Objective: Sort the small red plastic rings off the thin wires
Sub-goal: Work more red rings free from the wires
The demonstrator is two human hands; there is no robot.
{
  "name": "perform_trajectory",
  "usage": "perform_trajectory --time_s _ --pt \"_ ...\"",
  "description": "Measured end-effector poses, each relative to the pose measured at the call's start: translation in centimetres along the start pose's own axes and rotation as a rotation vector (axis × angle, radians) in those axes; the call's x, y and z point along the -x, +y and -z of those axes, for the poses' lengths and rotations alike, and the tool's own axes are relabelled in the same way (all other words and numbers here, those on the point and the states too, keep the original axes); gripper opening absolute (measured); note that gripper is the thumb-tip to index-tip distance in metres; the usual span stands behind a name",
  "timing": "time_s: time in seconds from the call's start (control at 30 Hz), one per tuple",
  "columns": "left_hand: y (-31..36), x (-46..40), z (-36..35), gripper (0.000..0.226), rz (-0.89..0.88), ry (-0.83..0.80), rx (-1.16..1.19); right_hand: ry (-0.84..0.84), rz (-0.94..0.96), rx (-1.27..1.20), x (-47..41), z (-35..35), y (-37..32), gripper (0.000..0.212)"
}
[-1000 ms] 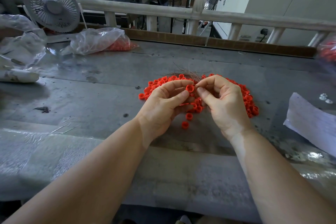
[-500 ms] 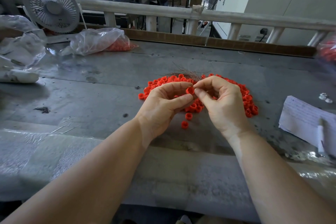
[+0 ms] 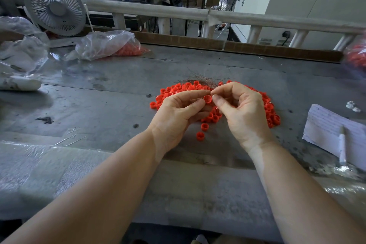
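Note:
A pile of small red plastic rings [image 3: 174,90] lies on the grey table [image 3: 111,105], partly hidden behind both hands. A bundle of thin wires [image 3: 202,80] lies at the pile's far edge. My left hand [image 3: 178,113] pinches one red ring [image 3: 207,98] between thumb and forefinger above the pile. My right hand [image 3: 239,111] meets it from the right, thumb and forefinger pinched at the ring's upper edge, apparently on a thin wire. Two loose rings [image 3: 200,136] lie near my left wrist.
A clear bag with red rings [image 3: 111,44] and a white fan [image 3: 55,7] stand at the back left. More plastic bags [image 3: 19,53] lie far left. A written paper [image 3: 332,125] with a pen [image 3: 342,144] lies at the right. A rail [image 3: 237,18] borders the far edge.
The hands stay together over the pile, still working on the one ring. The paper and pen at the right have come further into view.

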State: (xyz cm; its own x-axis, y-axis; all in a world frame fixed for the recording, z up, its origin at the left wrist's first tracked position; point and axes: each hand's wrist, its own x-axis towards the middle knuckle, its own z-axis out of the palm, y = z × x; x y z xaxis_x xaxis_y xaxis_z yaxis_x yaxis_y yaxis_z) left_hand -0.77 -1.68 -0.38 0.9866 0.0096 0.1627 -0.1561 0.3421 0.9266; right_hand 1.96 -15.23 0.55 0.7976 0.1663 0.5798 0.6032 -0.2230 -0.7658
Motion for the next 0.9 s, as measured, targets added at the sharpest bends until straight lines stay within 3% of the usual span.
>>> perform_trajectory --time_s 0.9 --pt "0.22 0.13 0.09 0.026 -0.007 0.006 0.027 -0.014 -0.028 -0.046 0.05 0.23 0.09 0.022"
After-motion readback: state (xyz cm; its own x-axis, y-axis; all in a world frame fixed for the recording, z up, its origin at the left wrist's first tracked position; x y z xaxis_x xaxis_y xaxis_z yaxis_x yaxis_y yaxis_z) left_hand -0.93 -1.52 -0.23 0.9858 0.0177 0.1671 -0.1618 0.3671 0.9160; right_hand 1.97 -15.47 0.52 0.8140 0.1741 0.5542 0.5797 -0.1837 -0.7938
